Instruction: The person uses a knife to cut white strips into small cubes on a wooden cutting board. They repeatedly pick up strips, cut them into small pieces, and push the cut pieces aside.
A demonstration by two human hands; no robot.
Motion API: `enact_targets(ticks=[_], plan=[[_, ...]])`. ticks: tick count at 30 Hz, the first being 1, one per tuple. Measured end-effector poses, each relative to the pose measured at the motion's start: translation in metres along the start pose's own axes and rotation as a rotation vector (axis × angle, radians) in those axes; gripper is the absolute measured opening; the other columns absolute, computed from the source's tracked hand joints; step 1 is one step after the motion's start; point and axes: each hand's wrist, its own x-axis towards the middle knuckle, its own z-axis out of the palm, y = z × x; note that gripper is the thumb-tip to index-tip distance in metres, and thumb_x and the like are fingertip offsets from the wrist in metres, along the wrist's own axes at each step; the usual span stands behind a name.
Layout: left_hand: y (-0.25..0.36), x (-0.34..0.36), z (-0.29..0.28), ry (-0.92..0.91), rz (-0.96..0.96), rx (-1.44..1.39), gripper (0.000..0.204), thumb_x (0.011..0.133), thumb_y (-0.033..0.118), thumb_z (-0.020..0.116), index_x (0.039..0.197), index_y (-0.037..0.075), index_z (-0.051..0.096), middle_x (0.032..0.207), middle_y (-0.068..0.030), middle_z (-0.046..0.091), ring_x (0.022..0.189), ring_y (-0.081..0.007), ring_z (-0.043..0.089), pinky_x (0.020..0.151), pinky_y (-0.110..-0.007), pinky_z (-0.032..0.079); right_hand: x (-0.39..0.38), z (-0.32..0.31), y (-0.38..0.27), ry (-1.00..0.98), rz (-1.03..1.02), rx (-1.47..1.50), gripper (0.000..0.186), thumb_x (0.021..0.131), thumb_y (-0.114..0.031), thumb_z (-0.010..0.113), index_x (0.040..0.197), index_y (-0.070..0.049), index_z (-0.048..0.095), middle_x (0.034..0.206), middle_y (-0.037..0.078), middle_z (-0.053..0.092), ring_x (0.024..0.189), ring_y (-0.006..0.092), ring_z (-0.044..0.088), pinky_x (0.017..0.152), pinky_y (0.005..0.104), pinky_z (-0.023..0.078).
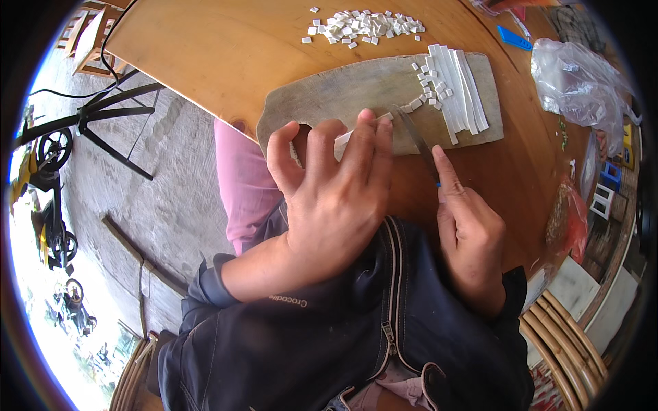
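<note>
My left hand bends its fingers over a thin white strip lying on a worn, greyish wooden board, pressing it down near the board's front edge. My right hand grips a knife, index finger along it, with the blade tip beside the strip's right end. Small cut white pieces are scattered on the board's right part, beside several long white strips lying together. Behind the board, a heap of small white squares rests on the wooden table.
A blue plastic tool, a clear plastic bag and a reddish bag are at the right. A bamboo seat is lower right. A black metal frame and parked motorbikes are at the left.
</note>
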Motion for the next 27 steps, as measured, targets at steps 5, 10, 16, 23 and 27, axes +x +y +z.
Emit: enact_targets(ticks=[5,10,16,23,27], plan=[[-0.001,0.0,0.0,0.001,-0.004,-0.025,0.041,0.085,0.018,0.078,0.125,0.013,0.072,0.127,0.0023,0.068,0.11,-0.0202,0.06,0.108,-0.055,0.033,0.0,0.0,-0.003,-0.028,-0.017,0.032,0.073,0.083,0.009,0.065,0.152,-0.013,0.054,0.07,0.011,0.049,0.058,0.0266,0.056,0.059,0.0427,0.051],[-0.001,0.001,0.0,0.003,0.004,-0.021,0.04,0.085,0.018,0.077,0.124,0.013,0.072,0.127,0.0021,0.068,0.11,-0.0206,0.06,0.107,-0.055,0.033,0.0,0.001,-0.004,-0.039,-0.01,0.037,0.072,0.083,0.008,0.066,0.152,-0.013,0.055,0.071,0.011,0.049,0.058,0.0267,0.057,0.059,0.0424,0.051],[0.002,0.0,0.002,0.014,-0.016,-0.015,0.04,0.085,0.019,0.077,0.124,0.013,0.072,0.125,0.0027,0.067,0.11,-0.0212,0.06,0.108,-0.055,0.033,0.001,0.002,-0.02,-0.065,0.058,-0.143,0.069,0.084,0.015,0.061,0.148,-0.01,0.058,0.073,0.014,0.053,0.061,0.0237,0.057,0.065,0.037,0.053],[0.001,-0.004,-0.001,0.019,-0.038,-0.017,0.042,0.085,0.021,0.078,0.125,0.014,0.072,0.121,0.0029,0.067,0.11,-0.0207,0.059,0.109,-0.055,0.031,0.002,0.001,-0.001,0.012,-0.012,0.036,0.072,0.083,0.008,0.064,0.151,-0.011,0.055,0.07,0.011,0.049,0.057,0.0262,0.056,0.058,0.0416,0.05],[0.0,-0.005,-0.001,0.015,-0.03,0.004,0.041,0.085,0.02,0.078,0.125,0.014,0.072,0.123,0.0024,0.068,0.11,-0.0203,0.06,0.11,-0.055,0.031,0.001,-0.001,-0.005,-0.026,-0.023,0.059,0.073,0.082,0.009,0.065,0.151,-0.011,0.055,0.07,0.011,0.05,0.058,0.0271,0.057,0.059,0.042,0.051]])
